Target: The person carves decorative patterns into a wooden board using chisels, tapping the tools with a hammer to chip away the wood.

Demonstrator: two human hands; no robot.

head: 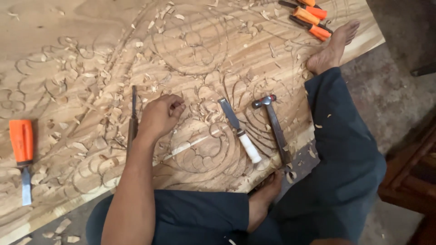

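While the left hand (160, 115) rests loosely curled and empty on the carved pale wooden panel (91, 54) amid curled shavings, a slender dark-handled steel chisel (132, 122) lies just beside it.

Left hand (159, 115) outstretched, fingers (176, 105) curled

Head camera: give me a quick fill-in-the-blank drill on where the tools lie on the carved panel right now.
1. The left hand rests on the carved wooden panel beside a dark-handled ____.
2. The chisel with the white handle lies just left of the ____.
3. The chisel alone near the panel's left edge has a handle coloured ____.
4. The cluster of orange-handled chisels lies near a bare ____.

Missing words: chisel; hammer; orange; foot.
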